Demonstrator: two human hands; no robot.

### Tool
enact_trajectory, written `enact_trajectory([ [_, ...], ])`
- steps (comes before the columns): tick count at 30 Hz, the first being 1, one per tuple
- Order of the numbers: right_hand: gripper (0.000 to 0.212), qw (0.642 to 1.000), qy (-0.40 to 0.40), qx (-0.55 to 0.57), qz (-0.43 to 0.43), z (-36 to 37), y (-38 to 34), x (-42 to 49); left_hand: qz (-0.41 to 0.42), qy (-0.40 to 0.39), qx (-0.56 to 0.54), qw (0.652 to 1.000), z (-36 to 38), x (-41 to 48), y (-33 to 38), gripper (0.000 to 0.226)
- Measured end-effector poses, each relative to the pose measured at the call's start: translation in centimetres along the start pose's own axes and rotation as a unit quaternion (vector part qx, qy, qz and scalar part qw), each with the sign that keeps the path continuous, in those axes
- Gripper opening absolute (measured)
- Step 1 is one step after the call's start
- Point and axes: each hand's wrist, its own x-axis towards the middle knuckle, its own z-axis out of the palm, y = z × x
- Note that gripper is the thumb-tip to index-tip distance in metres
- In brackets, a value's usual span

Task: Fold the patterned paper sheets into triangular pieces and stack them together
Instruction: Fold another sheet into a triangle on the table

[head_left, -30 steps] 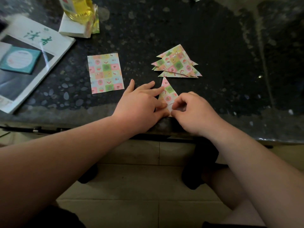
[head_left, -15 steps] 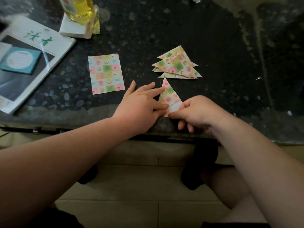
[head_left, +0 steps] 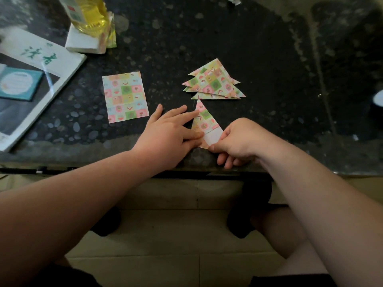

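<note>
A partly folded patterned triangle (head_left: pixel 205 119) lies near the front edge of the dark table, its white underside showing at the bottom. My left hand (head_left: pixel 167 135) lies flat with straight fingers pressing its left side. My right hand (head_left: pixel 238 139) pinches the white bottom flap between thumb and fingers. Behind it sits a stack of folded patterned triangles (head_left: pixel 213 82). An unfolded patterned sheet (head_left: pixel 125 96) lies flat to the left.
At the far left lie a white booklet (head_left: pixel 47 59) and a teal card (head_left: pixel 18 83). Behind the sheet, a yellow bottle (head_left: pixel 89 15) stands on a white box (head_left: pixel 83 42). The table edge (head_left: pixel 103 160) runs just below my hands.
My right hand has shifted right and down, uncovering the triangle's white bottom flap and taking hold of it. My left hand stays pressed on the paper.
</note>
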Motion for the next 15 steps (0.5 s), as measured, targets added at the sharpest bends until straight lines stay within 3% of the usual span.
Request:
enact_trajectory([
  [6, 0.019, 1.000, -0.004, -0.007, 0.019, -3.1, 2.6, -0.6, 0.017, -0.013, -0.011, 1.000, -0.3, 0.0, -0.4, 0.030],
  [9, 0.015, 0.993, 0.103, 0.040, -0.041, -3.7, 2.6, -0.7, 0.023, -0.040, -0.011, 0.999, -0.6, 0.0, -0.7, 0.034],
  [11, 0.029, 0.981, 0.169, 0.017, -0.094, -3.0, 1.7, -0.8, 0.018, -0.039, -0.017, 0.999, -0.9, -0.1, -0.8, 0.038],
  [15, 0.060, 0.978, 0.181, -0.011, -0.108, -1.1, 0.2, -0.8, -0.043, -0.022, -0.045, 0.998, -1.6, -0.2, -0.9, 0.046],
])
